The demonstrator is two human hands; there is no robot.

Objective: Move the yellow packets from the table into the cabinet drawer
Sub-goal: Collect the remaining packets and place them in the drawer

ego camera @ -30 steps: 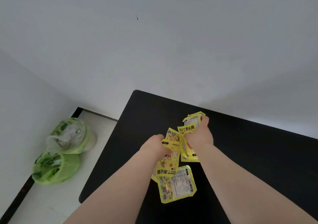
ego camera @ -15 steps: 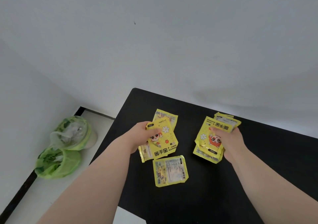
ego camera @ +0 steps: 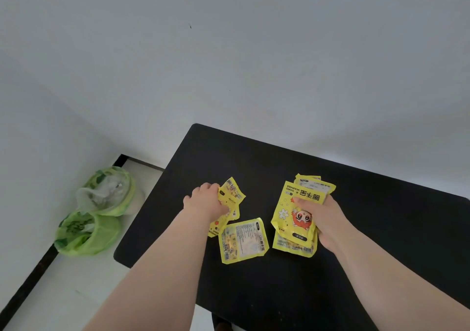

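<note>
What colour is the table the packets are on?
Plain black: the table has no pattern. The head view shows it.

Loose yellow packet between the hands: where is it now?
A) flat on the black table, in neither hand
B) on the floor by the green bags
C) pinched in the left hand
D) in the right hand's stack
A: the loose packet lies flat on the black table, outside the grip of the left hand, which holds other packets, and of the right hand, which holds a stack.
</note>
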